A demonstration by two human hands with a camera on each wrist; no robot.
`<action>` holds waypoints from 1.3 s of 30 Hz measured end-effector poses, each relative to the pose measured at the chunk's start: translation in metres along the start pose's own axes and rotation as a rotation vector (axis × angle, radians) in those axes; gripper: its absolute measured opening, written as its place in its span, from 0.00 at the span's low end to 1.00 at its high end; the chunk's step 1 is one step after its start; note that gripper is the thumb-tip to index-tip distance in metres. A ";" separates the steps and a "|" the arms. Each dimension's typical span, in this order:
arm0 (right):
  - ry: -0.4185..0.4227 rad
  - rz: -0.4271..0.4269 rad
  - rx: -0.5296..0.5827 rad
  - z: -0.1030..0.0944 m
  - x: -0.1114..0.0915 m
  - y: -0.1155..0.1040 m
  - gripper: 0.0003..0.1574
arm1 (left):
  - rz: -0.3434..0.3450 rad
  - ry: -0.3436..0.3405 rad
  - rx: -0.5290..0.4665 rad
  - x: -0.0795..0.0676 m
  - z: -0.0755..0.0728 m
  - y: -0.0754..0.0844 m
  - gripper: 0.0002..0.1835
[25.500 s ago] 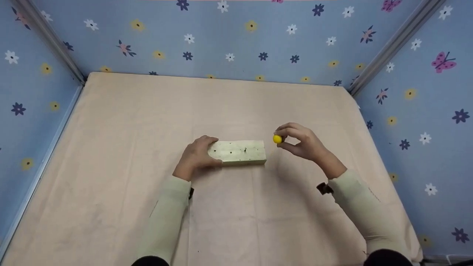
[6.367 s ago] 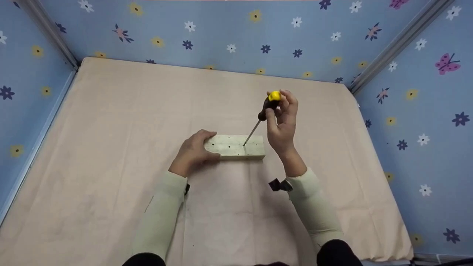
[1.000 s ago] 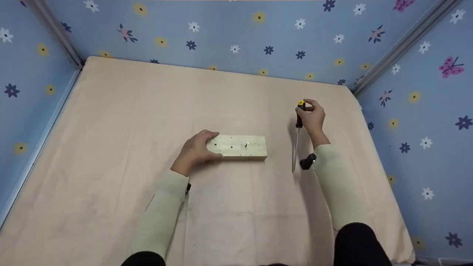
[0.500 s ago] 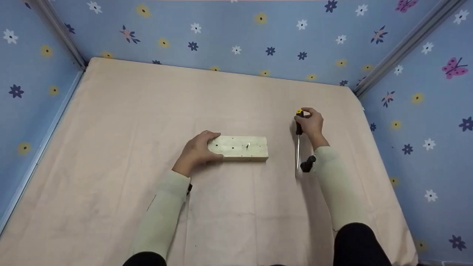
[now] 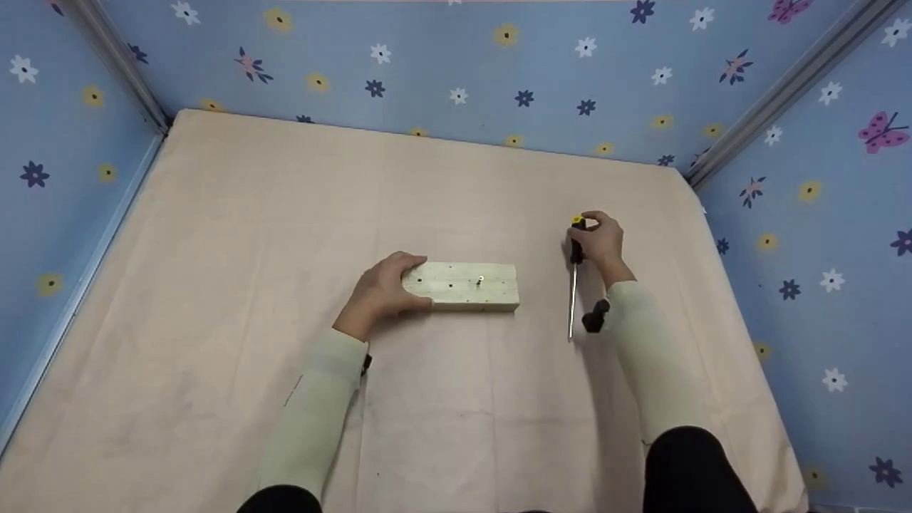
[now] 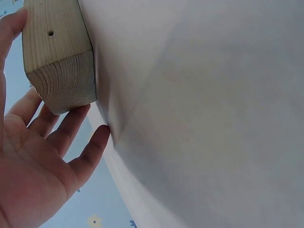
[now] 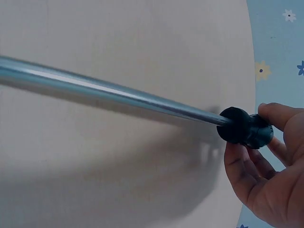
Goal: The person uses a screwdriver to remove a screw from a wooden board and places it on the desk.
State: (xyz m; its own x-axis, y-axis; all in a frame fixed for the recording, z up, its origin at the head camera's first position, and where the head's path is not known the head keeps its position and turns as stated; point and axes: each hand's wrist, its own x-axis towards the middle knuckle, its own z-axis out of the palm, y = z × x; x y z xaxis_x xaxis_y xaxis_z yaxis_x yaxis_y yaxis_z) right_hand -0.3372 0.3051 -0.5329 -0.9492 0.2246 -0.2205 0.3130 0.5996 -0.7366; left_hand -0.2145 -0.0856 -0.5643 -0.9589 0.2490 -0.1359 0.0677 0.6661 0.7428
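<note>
A pale wooden block (image 5: 464, 293) lies on the cloth in the head view, with several small dark holes in its top. From the top, right of its middle, a small metal screw (image 5: 480, 281) sticks up. My left hand (image 5: 381, 288) grips the block's left end, thumb on the near side and fingers on the far side; the end grain shows in the left wrist view. To the right of the block, my right hand (image 5: 602, 242) pinches a screwdriver (image 5: 573, 299) by its black and yellow handle. Its long metal shaft (image 7: 118, 92) points toward the person, low over the cloth.
A beige cloth (image 5: 299, 192) covers the table. Blue flowered panels (image 5: 456, 64) stand along the back, left and right, with grey metal posts (image 5: 776, 100) at the corners. Both forearms wear pale green sleeves (image 5: 313, 413).
Several seconds ago the screwdriver's tip was at the screw. My right hand has since carried it right of the block and lowered it toward the cloth. My left hand keeps its grip.
</note>
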 end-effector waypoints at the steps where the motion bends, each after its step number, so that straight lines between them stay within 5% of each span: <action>1: -0.001 0.003 -0.006 0.000 0.000 0.001 0.32 | -0.002 -0.001 0.002 0.000 0.000 0.000 0.44; 25: -0.016 -0.032 -0.136 0.007 0.007 0.012 0.33 | -0.012 -0.008 -0.001 0.002 0.000 -0.001 0.45; 31: -0.034 -0.042 -0.241 0.005 0.004 0.012 0.35 | -0.013 -0.015 -0.004 0.003 0.001 -0.001 0.45; 35: -0.016 -0.087 -0.298 0.005 0.000 0.010 0.36 | -0.015 -0.015 -0.004 0.002 0.000 -0.001 0.45; 39: 0.018 -0.226 -0.268 0.005 -0.007 0.007 0.35 | -0.027 -0.017 -0.003 0.002 -0.001 0.000 0.45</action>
State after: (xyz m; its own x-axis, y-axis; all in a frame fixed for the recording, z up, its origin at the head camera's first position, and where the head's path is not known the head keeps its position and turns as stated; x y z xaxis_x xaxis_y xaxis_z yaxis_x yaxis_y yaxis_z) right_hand -0.3288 0.3038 -0.5401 -0.9955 0.0755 -0.0578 0.0950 0.8157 -0.5706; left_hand -0.2162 -0.0860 -0.5644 -0.9557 0.2422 -0.1671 0.0407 0.6711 0.7403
